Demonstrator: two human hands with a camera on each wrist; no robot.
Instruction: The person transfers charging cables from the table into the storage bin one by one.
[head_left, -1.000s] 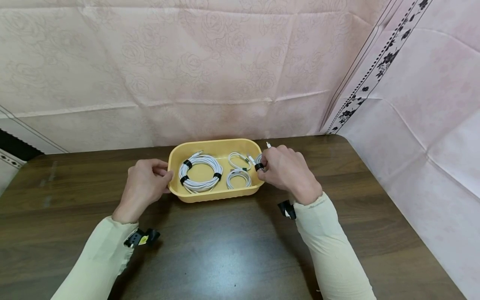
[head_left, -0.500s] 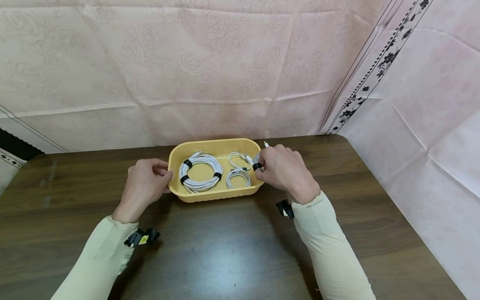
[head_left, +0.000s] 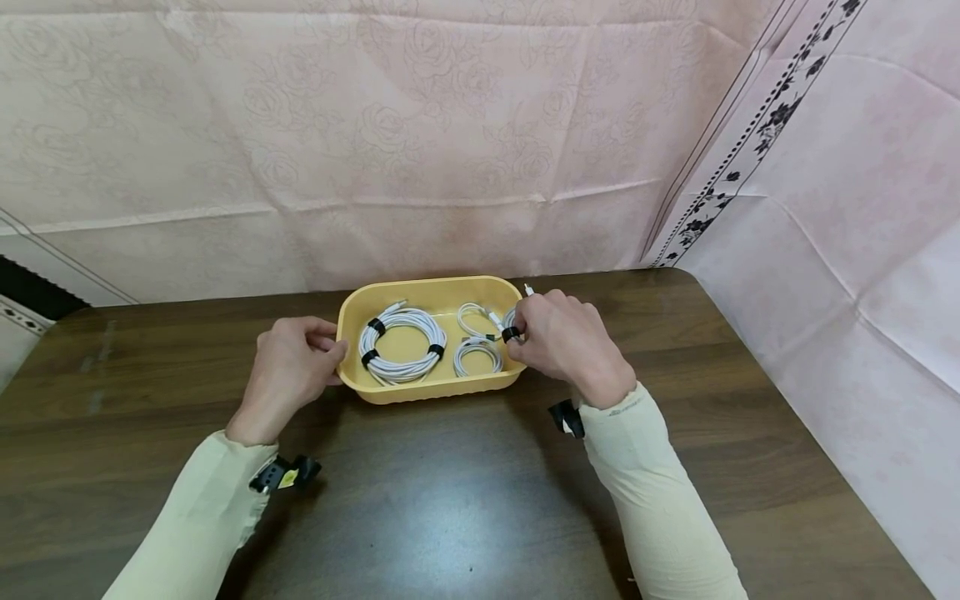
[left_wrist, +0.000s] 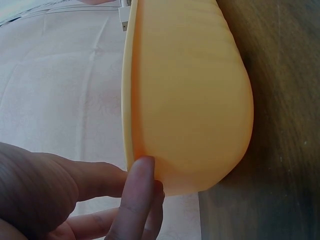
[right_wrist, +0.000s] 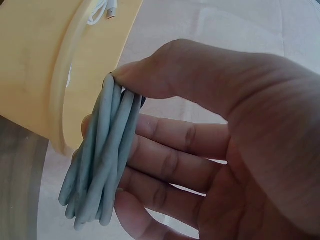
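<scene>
At the back of the table, a yellow plastic tray [head_left: 420, 396] holds a large white cable coil [head_left: 401, 372] bound with black straps. Two smaller cable loops, including a grey-white coil [head_left: 458, 358], lie in its right half. My left hand [head_left: 288, 367] pinches the tray's left rim between thumb and finger. At the right end, my right hand [head_left: 566, 342] grips a bundled cable [right_wrist: 100, 155] with a black strap, partly over the rim. A white plug [head_left: 528, 290] sticks up behind that hand. My palm hides much of this bundle in the head view.
The dark wooden table [head_left: 420, 508] extends in front and to both sides. Pale floral sheeting [head_left: 450, 150] hangs close behind the tray, and more covers the right side. Black wrist devices are strapped to both sleeves.
My right hand has shifted slightly left with the bundled cable, further over the tray's right end. The left hand and the tray stay in place.
</scene>
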